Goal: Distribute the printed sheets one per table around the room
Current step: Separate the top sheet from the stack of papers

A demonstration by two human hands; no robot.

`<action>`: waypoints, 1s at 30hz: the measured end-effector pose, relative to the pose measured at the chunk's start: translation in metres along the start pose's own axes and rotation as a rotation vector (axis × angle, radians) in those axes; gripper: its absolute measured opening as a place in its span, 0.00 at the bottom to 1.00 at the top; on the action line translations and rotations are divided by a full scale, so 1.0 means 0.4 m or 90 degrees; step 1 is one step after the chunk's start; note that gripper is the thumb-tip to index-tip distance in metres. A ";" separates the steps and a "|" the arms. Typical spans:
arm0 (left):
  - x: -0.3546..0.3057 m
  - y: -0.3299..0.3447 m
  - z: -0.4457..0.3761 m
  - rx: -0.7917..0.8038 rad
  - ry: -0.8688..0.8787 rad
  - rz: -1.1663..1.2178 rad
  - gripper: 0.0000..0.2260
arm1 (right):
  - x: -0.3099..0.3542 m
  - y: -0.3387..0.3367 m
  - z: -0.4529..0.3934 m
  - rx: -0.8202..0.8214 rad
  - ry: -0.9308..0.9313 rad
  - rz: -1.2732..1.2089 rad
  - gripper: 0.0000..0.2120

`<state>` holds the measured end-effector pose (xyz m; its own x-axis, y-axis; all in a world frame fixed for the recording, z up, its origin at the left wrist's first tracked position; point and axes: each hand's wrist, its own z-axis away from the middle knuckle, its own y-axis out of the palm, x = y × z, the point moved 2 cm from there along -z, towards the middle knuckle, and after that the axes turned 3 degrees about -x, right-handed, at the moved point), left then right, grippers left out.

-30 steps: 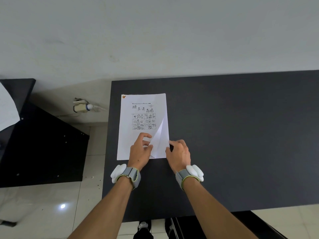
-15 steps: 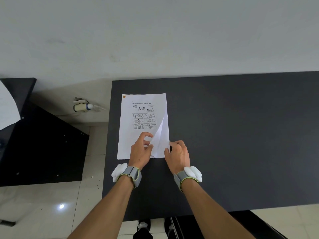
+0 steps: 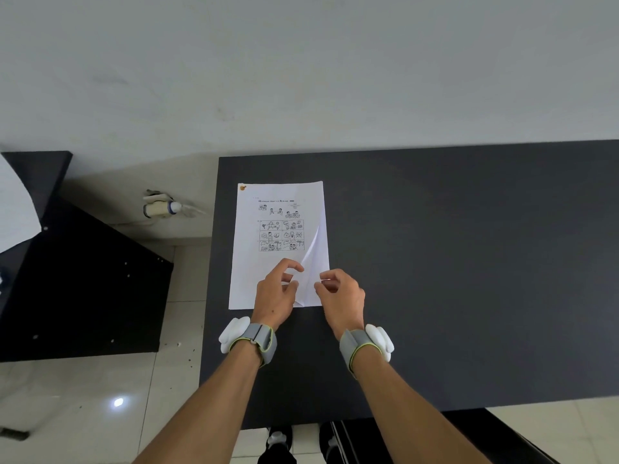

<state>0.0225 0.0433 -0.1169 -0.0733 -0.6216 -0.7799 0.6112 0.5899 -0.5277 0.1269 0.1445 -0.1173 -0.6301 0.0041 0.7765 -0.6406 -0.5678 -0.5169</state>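
Head view, the only view supplied. A stack of white printed paper sheets [image 3: 268,242] lies flat on the left part of a dark grey matte rectangular table top [image 3: 452,262], its long edges running away from the person and its near edge a little inside the table's near edge. The top sheet bears small black cartoon panels in rows and a small orange mark at its far left corner. The near right corner of the top sheet [image 3: 313,259] is peeled up and curled toward the left, showing its blank underside and a further white sheet beneath. The left hand [image 3: 276,293] rests over the near edge of the stack, thumb and forefinger pinched on the lifted corner. The right hand [image 3: 341,293] sits at the stack's near right corner, fingers curled loosely with fingertips close to the paper edge; whether they grip any sheet cannot be told. Each wrist carries a grey strap with a white rounded device [image 3: 234,334]. To the left, apart from this table, stands a second black table [image 3: 83,279] with a white sheet [image 3: 15,209] at the frame edge. The floor is pale glossy tile [image 3: 100,413]; the wall behind is plain white [image 3: 301,61].
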 end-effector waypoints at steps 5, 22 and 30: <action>0.010 0.002 -0.007 0.013 0.006 0.005 0.12 | 0.001 0.008 -0.013 -0.008 0.054 -0.086 0.04; 0.033 0.003 0.018 0.109 -0.042 0.176 0.15 | 0.073 0.033 -0.037 0.054 0.119 -0.025 0.19; 0.046 -0.027 0.012 0.074 -0.131 0.211 0.12 | 0.066 0.006 -0.028 0.027 0.092 -0.008 0.18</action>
<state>0.0185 0.0232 -0.1238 0.2948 -0.5046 -0.8115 0.6607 0.7211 -0.2084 0.1039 0.1527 -0.1022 -0.6813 0.1278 0.7208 -0.6309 -0.6019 -0.4896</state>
